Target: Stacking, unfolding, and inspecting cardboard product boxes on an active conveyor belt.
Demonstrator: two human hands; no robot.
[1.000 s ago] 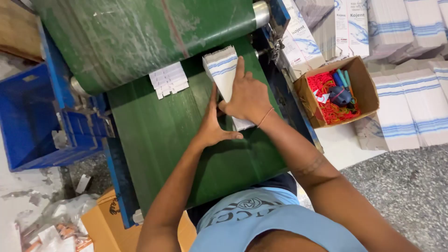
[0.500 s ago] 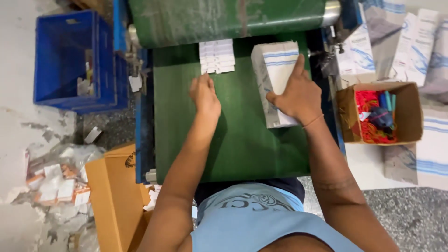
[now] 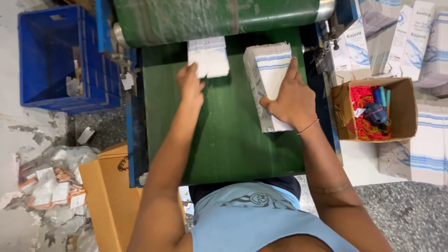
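Flat white cartons with blue stripes, stacked in a thick bundle, lay on the green belt surface under the right hand, whose fingers were spread and pressed flat on top, the thumb hooked over the bundle's near-left edge. Just beyond the left hand, its fingertips curled onto a smaller white stack of flat sheets; whether they pinched it or only touched it could not be told.

Right of the right hand's fingers stood an open brown cardboard box holding red rubber bands, a dark tool and a few blue-green pens. Well left of the left fingers sat a blue plastic crate with a few scraps of paper inside. An orange-brown cardboard carton stood near the left elbow.

Beyond both hands' fingertips a green roller wrapped in clear film crossed the machine. More striped carton stacks lay on the right. Grey speckled floor showed below them, with torn paper and plastic litter at the left.
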